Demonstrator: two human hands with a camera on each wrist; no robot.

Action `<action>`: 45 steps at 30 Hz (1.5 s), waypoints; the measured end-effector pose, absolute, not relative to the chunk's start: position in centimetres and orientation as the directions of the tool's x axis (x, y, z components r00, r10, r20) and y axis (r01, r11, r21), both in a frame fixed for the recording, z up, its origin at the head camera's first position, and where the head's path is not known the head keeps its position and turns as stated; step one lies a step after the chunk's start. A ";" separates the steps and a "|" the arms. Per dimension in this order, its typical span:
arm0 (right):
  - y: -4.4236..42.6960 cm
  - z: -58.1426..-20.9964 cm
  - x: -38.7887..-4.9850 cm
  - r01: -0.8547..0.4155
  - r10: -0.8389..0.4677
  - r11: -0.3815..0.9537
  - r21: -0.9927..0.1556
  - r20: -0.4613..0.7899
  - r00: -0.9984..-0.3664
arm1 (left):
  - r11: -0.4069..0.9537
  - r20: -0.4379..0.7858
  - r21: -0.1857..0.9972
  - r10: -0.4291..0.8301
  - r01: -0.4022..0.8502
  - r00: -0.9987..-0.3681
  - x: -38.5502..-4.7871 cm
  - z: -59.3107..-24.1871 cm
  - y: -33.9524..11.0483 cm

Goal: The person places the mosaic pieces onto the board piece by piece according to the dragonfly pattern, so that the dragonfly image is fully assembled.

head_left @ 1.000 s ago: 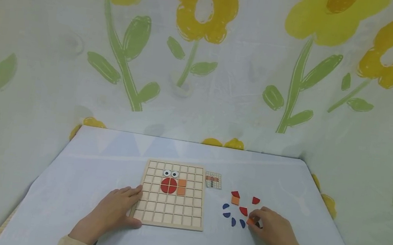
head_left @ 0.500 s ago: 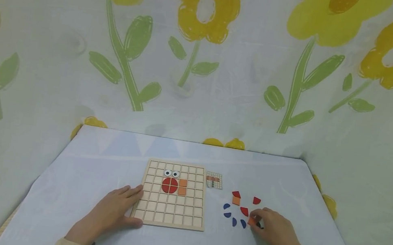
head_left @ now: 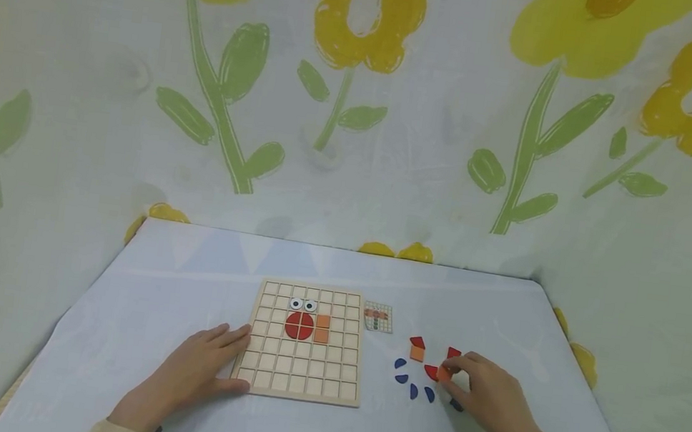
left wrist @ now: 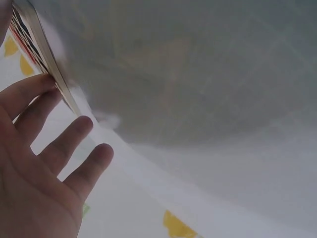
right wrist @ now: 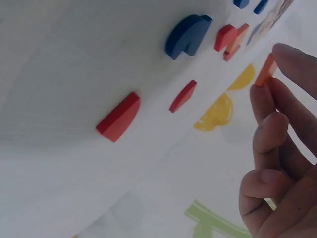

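Note:
My right hand (head_left: 489,392) pinches an orange square tile (head_left: 444,374) between thumb and fingertips, raised off the table over the loose pieces; the right wrist view shows the tile (right wrist: 266,70) edge-on. My left hand (head_left: 199,356) lies along the left side of a wooden grid board (head_left: 299,367), fingers extended and touching its edge. On the board are two round eye pieces (head_left: 310,306), a red circle of quarter pieces (head_left: 298,326) and two orange squares (head_left: 322,329). Beside the right hand lie red quarter pieces (head_left: 431,372), blue half-circles (head_left: 430,394) and another orange square (head_left: 416,354).
A small pattern card (head_left: 378,317) lies against the board's upper right edge. All of it stands on a white-covered table (head_left: 150,278). A flower-printed cloth (head_left: 422,124) rises behind and at both sides.
My right hand has lifted the orange tile and moved it slightly away from me, uncovering a blue piece beneath. The left hand stays at the board's edge.

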State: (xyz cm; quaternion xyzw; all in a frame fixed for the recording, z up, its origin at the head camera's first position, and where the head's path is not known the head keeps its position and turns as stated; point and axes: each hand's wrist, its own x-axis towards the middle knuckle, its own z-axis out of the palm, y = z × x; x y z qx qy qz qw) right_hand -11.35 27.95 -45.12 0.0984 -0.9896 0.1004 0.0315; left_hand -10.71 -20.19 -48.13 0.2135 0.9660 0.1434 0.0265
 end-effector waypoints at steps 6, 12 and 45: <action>26.7 -44.7 -11.5 -0.246 -0.210 0.946 -0.213 0.178 -0.961 | 0.861 -0.006 0.319 0.419 0.396 -0.908 -10.9 -48.0 -19.9; 25.3 -44.6 -12.2 -0.336 -0.269 0.918 -0.211 0.290 -0.918 | 0.868 -0.020 0.325 0.403 0.375 -0.915 -11.2 -48.2 -19.9; 11.0 -43.4 -18.0 -0.738 -0.476 0.577 -0.349 0.590 -0.652 | 0.856 -0.067 0.427 0.352 0.292 -0.934 -10.8 -48.3 -19.8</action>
